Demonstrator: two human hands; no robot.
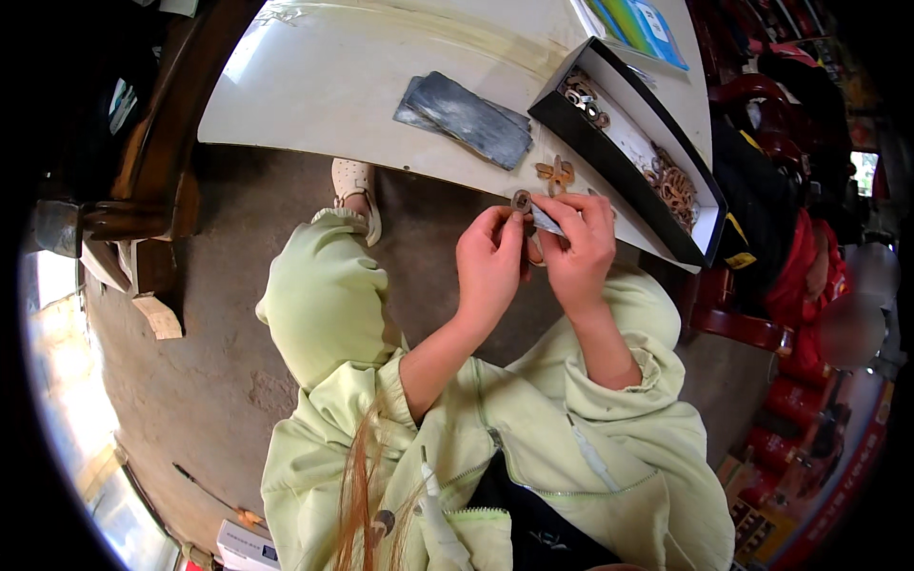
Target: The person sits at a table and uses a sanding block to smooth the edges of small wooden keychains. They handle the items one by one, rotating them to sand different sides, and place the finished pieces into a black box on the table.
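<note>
Pale table top (314, 90) stretched across the upper part of the view, over a brown-grey floor (219, 314). A small brown ring (521, 200) was just off the near edge of this table, at the tips of the left hand's thumb and forefinger. The left hand (490, 255) was almost closed, with its fingers bent and the ring pinched. Close beside it, the right hand (583, 243) was also nearly closed, and its thumb and forefinger gripped a flat grey strip (546, 221), which slanted toward the ring. I could not tell if these 2 things touched. Something brown showed lower between the hands, but it was too hidden to name.

Just beyond the fingers, some flat brown pieces (554, 174) lay on the table near its edge. To the left of them, 2 dark grey plates (476, 122) were stacked crookedly, 1 partly over the other. To the right stood a long black box (609, 169) with a white inside; it contained 2 groups of rusty rings, 1 near each end. Farther behind, a blue and yellow folder (640, 30) lay on the table. Below, the person wore light green clothes (328, 295) and a white shoe (352, 178) with holes.
</note>
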